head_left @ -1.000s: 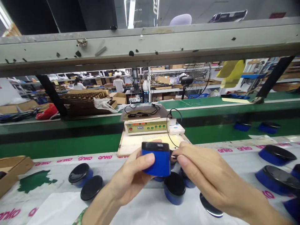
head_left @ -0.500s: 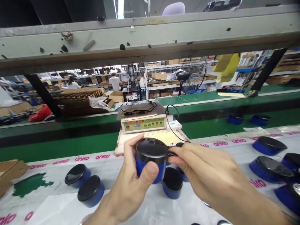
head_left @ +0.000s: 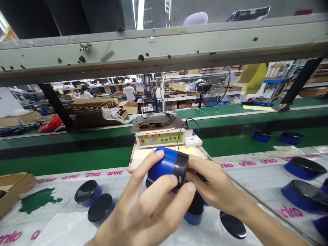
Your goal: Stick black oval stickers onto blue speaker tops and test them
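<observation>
A blue cylindrical device (head_left: 164, 165) with a black band marked "OFF" is held up over the bench, tipped on its side. The fingers of my left hand (head_left: 151, 201) wrap round its blue body and black band. My right hand (head_left: 212, 181) is at the black end, its fingertips closed and partly hidden behind the device; what they pinch cannot be made out. Beneath and beside the hands stand more blue-and-black devices, one (head_left: 194, 210) just below. Two others (head_left: 88, 193) (head_left: 101, 208) stand to the left.
A control box (head_left: 160, 137) with lit red digits sits on a board behind the hands. More blue devices (head_left: 304, 167) stand at the right, and two (head_left: 261, 136) on the green conveyor (head_left: 230, 141). A cardboard box (head_left: 19, 186) lies at the left. A beam (head_left: 179, 46) crosses above.
The held device has turned from upright onto its side, so its band lettering shows. My left hand has rolled over, back of the hand now facing the camera. The view has shifted slightly.
</observation>
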Action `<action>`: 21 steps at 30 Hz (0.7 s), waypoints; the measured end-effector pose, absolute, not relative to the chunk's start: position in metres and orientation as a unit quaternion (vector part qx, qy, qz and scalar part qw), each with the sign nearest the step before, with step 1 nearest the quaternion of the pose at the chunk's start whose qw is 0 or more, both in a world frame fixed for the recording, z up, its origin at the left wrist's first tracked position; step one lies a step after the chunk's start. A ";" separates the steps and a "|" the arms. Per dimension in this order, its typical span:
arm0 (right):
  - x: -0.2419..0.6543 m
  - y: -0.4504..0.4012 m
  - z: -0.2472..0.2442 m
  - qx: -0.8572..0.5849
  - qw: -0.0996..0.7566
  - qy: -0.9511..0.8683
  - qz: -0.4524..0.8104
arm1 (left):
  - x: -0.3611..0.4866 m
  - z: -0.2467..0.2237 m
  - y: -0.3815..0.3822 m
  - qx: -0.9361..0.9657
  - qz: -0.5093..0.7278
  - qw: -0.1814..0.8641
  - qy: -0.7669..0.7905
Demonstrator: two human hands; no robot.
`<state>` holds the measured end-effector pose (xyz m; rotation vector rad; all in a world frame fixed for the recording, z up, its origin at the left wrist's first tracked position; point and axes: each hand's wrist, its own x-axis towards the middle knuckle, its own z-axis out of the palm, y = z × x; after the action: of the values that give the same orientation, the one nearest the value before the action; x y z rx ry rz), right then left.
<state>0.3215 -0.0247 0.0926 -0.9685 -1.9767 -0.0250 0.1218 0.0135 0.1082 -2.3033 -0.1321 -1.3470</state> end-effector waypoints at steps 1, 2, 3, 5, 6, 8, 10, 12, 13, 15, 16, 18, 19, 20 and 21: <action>0.322 -0.025 0.091 -0.387 0.451 -0.804 -0.021 | 0.122 0.108 0.012 -0.842 -0.486 0.228 -0.047; 0.322 -0.024 0.090 -0.379 0.451 -0.807 -0.033 | 0.121 0.108 0.011 -0.845 -0.483 0.223 -0.045; 0.323 -0.023 0.089 -0.374 0.451 -0.810 -0.043 | 0.121 0.108 0.011 -0.847 -0.483 0.217 -0.046; 0.323 -0.022 0.087 -0.366 0.449 -0.813 -0.059 | 0.121 0.108 0.012 -0.847 -0.486 0.209 -0.052; 0.322 -0.021 0.086 -0.364 0.448 -0.814 -0.068 | 0.121 0.107 0.013 -0.847 -0.487 0.205 -0.056; 0.321 -0.019 0.086 -0.363 0.449 -0.812 -0.090 | 0.120 0.107 0.016 -0.851 -0.483 0.197 -0.061; 0.321 -0.019 0.086 -0.364 0.451 -0.807 -0.114 | 0.120 0.107 0.019 -0.856 -0.477 0.193 -0.053; 0.322 -0.019 0.087 -0.364 0.454 -0.802 -0.136 | 0.120 0.108 0.020 -0.855 -0.482 0.188 -0.043; 0.322 -0.019 0.088 -0.362 0.451 -0.803 -0.146 | 0.119 0.108 0.020 -0.854 -0.488 0.177 -0.044; 0.322 -0.022 0.092 -0.355 0.435 -0.811 -0.166 | 0.117 0.109 0.018 -0.859 -0.484 0.148 -0.072; 0.321 -0.025 0.095 -0.353 0.417 -0.818 -0.179 | 0.115 0.111 0.016 -0.868 -0.467 0.138 -0.101; 0.318 -0.032 0.105 -0.349 0.365 -0.835 -0.221 | 0.108 0.118 0.012 -0.886 -0.415 0.134 -0.160; 0.316 -0.036 0.112 -0.343 0.341 -0.838 -0.251 | 0.104 0.123 0.010 -0.890 -0.394 0.140 -0.181; 0.316 -0.041 0.119 -0.341 0.322 -0.839 -0.276 | 0.099 0.130 0.009 -0.889 -0.385 0.149 -0.199; 0.318 -0.045 0.127 -0.351 0.317 -0.834 -0.283 | 0.094 0.136 0.008 -0.879 -0.391 0.161 -0.219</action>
<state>0.3177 -0.0453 0.1267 -0.9241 -2.1954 -0.7443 0.0936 0.0081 0.1360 -2.5112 -0.6249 -1.1155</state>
